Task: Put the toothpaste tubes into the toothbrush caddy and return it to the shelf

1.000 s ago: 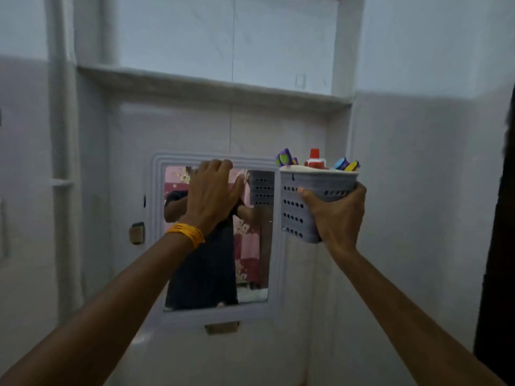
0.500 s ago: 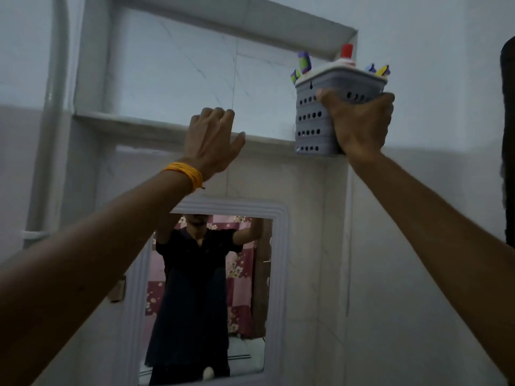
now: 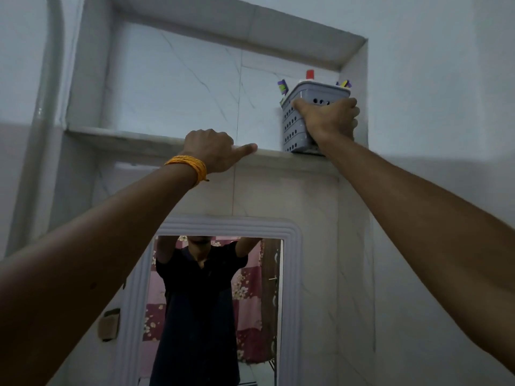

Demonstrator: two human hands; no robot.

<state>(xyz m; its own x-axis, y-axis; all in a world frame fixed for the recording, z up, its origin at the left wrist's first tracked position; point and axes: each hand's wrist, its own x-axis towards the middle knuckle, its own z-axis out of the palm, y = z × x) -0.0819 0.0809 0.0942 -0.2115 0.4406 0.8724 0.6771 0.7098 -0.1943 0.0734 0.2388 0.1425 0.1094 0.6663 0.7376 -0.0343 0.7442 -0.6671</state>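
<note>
White marble tiles cover the wall, and a shelf [image 3: 156, 142] sits in a nook up high. At the right end of the shelf, by the nook's side wall, stands the grey toothbrush caddy [image 3: 295, 126] with holes in its sides. My right hand [image 3: 328, 119] is wrapped tight around its front. A red cap [image 3: 310, 74] and bright toothbrush ends [image 3: 282, 87] poke out on top. No writing can be read. My left hand [image 3: 214, 151], curled shut, rests on the shelf's front edge, with an orange band [image 3: 192, 167] on the wrist.

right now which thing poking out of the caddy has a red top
The middle item, at the back of the grey caddy; the items at the left and right corners are purple and yellow-green.
</note>
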